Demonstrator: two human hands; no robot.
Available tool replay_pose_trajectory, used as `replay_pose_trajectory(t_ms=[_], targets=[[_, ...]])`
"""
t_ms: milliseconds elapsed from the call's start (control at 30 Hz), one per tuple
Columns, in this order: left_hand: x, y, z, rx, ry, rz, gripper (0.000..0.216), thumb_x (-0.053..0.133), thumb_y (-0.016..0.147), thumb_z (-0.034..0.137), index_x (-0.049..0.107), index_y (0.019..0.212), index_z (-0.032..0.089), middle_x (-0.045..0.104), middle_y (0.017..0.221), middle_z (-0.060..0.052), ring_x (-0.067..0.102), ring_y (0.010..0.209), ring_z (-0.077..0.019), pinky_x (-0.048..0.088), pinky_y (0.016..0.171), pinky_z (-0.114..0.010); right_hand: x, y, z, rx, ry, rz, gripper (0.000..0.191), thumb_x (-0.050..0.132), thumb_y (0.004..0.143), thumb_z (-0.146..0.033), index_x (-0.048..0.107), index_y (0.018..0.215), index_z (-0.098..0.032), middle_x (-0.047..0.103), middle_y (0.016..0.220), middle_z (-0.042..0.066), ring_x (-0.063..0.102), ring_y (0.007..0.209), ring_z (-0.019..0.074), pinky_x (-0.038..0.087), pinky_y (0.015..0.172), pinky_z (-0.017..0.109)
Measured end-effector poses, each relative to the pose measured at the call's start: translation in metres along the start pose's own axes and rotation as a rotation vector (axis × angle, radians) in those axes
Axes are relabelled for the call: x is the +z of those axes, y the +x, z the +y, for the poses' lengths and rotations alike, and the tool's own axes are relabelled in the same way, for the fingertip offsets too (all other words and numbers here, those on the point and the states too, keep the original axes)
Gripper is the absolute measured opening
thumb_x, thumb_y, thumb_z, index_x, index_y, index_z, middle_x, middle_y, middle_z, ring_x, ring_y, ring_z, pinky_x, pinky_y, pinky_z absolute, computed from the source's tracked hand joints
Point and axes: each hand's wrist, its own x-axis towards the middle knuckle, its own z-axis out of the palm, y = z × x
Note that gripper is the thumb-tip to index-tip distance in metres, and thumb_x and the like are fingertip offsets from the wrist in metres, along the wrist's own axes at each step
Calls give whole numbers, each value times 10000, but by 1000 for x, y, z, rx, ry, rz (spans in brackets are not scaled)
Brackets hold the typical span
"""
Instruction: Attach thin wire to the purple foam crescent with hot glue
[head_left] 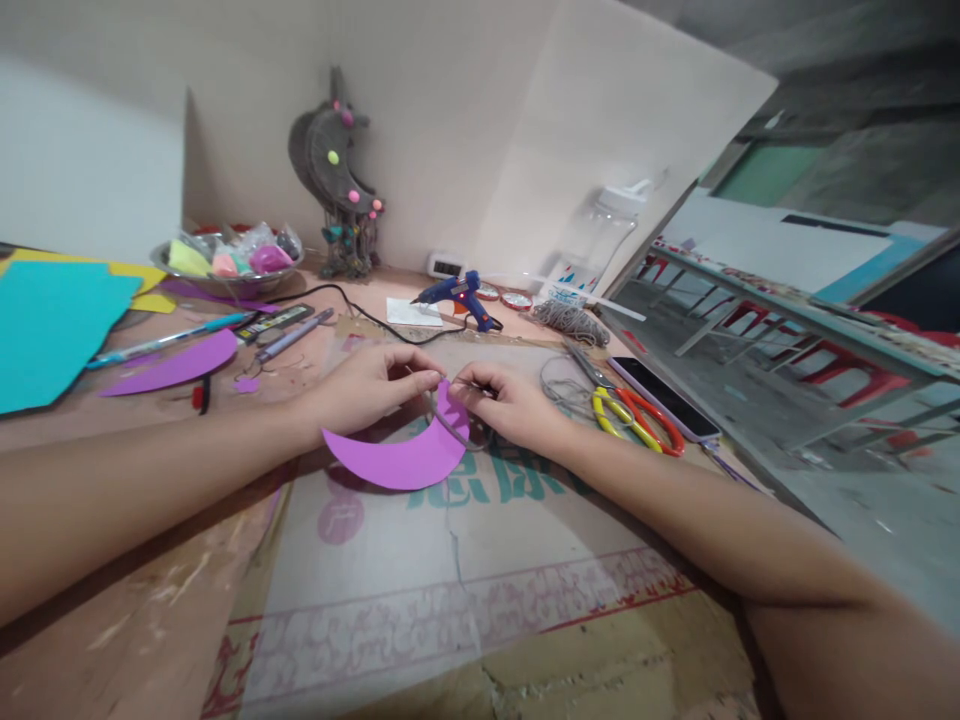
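A purple paper crescent [397, 463] is held above the printed sheet, one tip pointing up between my hands. My left hand [379, 385] has thumb and fingers pinched at that upper tip. On the other side, my right hand [514, 405] is closed, its fingertips on a thin grey cord [452, 430] that crosses the crescent and loops beneath the hand. The exact grip is partly hidden by the fingers. Scissors [626, 405] with yellow and orange handles lie right of my right hand, beside a loose coil of grey cord.
Behind my hands, a blue glue gun [457, 290] rests by a white square. A grey moon ornament [330, 160] stands near a metal bowl [225, 280] of clay packets. Left are turquoise card [60, 330], pens and another purple piece [176, 365]; right, a phone [664, 398] and twine [574, 322].
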Motion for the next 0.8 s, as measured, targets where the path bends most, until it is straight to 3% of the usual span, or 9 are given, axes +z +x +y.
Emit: replay_pose_trajectory(t_ms=[167, 467, 800], targets=[[0, 0, 1, 0, -12, -3, 263, 580, 810, 350, 660, 966, 154, 645, 700, -8, 563, 595, -112, 420, 529, -199, 0, 1, 2, -24, -35, 6, 258, 512, 855, -403, 555, 771, -164, 551, 587, -28, 529, 495, 86, 425, 479, 201], [0, 0, -1, 31, 50, -2, 215, 576, 811, 346, 662, 861, 155, 638, 706, -1, 554, 615, -112, 420, 556, -206, -2, 2, 6, -77, -123, 15, 239, 512, 855, -376, 592, 785, -163, 580, 641, -11, 547, 568, 98, 443, 543, 208], [1, -1, 0, 8, 43, 8, 221, 583, 805, 364, 649, 825, 154, 645, 702, -10, 561, 621, -124, 429, 570, -222, -1, 1, 2, -45, -92, -1, 201, 514, 851, -343, 586, 801, -162, 576, 610, -28, 534, 501, 85, 438, 496, 200]])
